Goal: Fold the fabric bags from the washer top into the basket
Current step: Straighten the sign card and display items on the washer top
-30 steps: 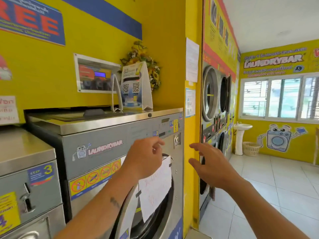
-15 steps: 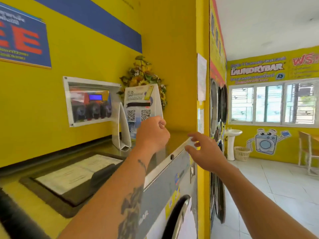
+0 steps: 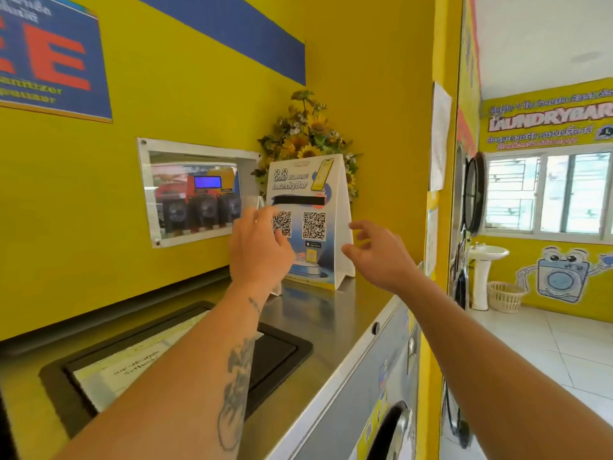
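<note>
No fabric bags show on the steel washer top [image 3: 335, 320]. A white tent-shaped sign [image 3: 315, 207] with two QR codes stands at the back of that top. My left hand [image 3: 258, 250] is raised in front of the sign's left side, fingers loosely curled, holding nothing. My right hand [image 3: 374, 254] hovers just off the sign's right edge with fingers spread, also holding nothing. Whether either hand touches the sign I cannot tell. A white wicker basket [image 3: 506, 296] sits on the floor far off by the yellow wall.
A black detergent lid [image 3: 282, 350] with a paper notice lies in the washer top. Sunflowers [image 3: 308, 134] stand behind the sign. A clear wall panel [image 3: 195, 190] is at the left. A pedestal sink [image 3: 486, 260], stacked dryers [image 3: 472, 194] and white tiled floor [image 3: 547, 353] lie to the right.
The view has risen from the washer's front to its top. Both hands have gone up and forward, from the door area to either side of the white sign.
</note>
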A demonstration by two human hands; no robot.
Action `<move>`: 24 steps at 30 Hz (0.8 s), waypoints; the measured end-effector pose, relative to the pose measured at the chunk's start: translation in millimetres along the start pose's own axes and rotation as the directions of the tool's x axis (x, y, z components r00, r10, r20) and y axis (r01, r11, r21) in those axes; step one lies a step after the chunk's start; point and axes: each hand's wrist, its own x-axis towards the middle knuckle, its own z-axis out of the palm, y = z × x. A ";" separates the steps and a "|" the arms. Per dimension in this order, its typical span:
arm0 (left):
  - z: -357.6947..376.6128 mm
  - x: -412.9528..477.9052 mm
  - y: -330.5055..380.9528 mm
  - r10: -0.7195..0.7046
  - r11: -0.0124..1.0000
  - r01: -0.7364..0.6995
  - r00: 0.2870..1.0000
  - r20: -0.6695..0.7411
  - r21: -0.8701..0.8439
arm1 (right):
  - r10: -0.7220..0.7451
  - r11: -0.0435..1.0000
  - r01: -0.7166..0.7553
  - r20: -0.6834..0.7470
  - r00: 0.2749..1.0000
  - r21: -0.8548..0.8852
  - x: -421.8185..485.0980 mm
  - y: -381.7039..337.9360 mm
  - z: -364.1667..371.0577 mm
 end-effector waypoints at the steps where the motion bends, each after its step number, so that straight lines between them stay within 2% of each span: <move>1: 6.4 2.9 -3.8 0.010 1.000 -0.010 1.000 0.001 0.018 | -0.004 1.000 0.004 -0.008 1.000 0.005 10.9 3.8 6.3; 7: 62.5 20.0 3.2 0.125 0.991 -0.123 0.990 0.057 -0.045 | 0.030 0.999 -0.032 -0.072 0.997 -0.039 61.5 32.7 33.3; 13: 112.5 34.2 19.8 0.087 0.989 -0.068 0.985 0.150 -0.132 | 0.050 0.994 -0.051 0.013 0.999 0.095 96.5 52.0 53.8; 16: 123.9 36.8 17.2 0.051 0.992 -0.025 0.976 0.214 -0.123 | 0.046 0.985 -0.051 0.037 0.998 0.166 106.3 58.8 66.1; 24: 131.6 44.1 13.9 0.117 0.979 -0.081 0.975 0.191 -0.185 | 0.026 0.973 -0.027 0.008 1.000 0.229 109.6 76.4 49.9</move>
